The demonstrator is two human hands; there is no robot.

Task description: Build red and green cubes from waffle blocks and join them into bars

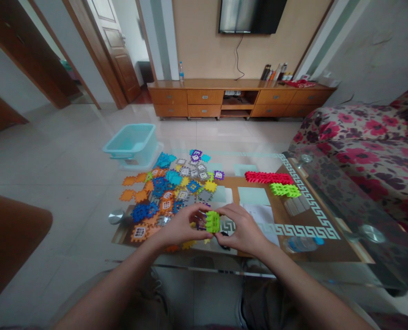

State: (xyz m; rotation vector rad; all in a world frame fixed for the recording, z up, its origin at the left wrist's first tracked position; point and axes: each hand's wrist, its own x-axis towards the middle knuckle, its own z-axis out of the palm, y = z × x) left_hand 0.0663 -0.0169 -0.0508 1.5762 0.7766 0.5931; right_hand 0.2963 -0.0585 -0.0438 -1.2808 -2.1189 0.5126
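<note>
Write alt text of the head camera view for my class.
The left hand and right hand hold a lime-green block of interlocking plastic tiles over a glass-topped table, beside a heap of multicoloured tiles. A red strip of joined tiles lies farther off, and a turquoise tub stands on the floor.

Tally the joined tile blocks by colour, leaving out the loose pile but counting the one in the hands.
Red block: 1
Lime blocks: 2
Gray block: 1
Total: 4
</note>
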